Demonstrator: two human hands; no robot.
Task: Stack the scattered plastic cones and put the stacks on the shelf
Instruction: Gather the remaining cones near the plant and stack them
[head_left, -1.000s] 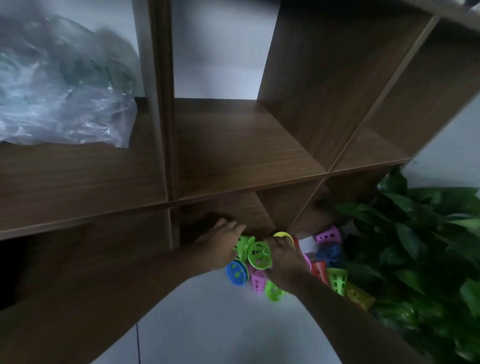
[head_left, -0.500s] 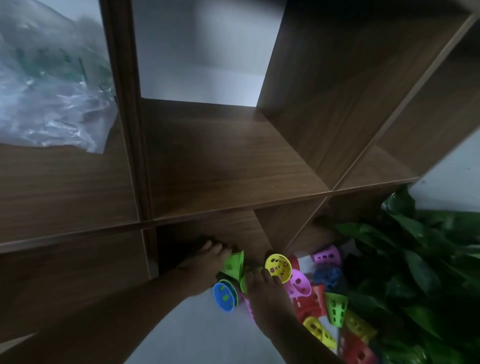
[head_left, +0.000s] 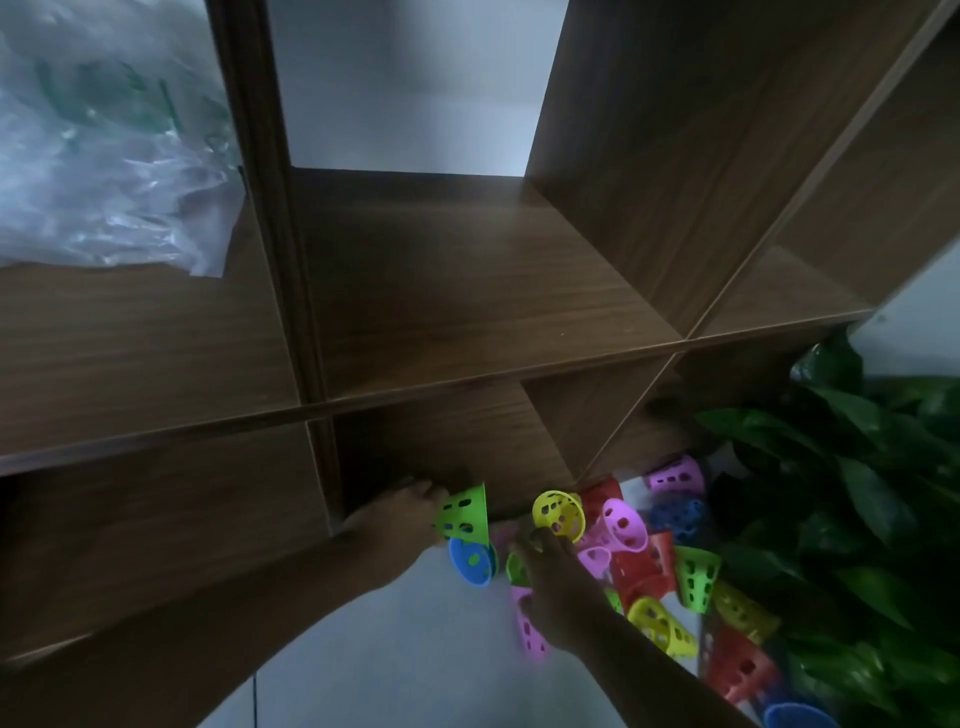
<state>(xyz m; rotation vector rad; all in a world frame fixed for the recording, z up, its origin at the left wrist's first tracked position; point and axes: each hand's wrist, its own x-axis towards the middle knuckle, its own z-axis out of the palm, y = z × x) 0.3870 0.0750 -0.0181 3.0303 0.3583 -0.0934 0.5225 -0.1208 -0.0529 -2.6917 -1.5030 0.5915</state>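
— Down on the floor (head_left: 374, 649) by the shelf's (head_left: 467, 291) bottom front edge, see the left hand (head_left: 400, 514)? Its fingers are curled round a green cone (head_left: 464, 512) lying on its side.

— And the right hand (head_left: 558, 587)?

— Reaching into the pile of cones (head_left: 649, 561) near a yellow cone (head_left: 558, 513). From behind, I can't tell whether it's gripping anything.

— What worries you?

— That blue cone (head_left: 470, 561) sits just under the green one. I'd guess a nudge could roll it away across the floor. The loose ones beside the plant (head_left: 852, 493) could slide under its leaves. Also, these are slick perforated plastic, so a crooked stack might jam or topple.
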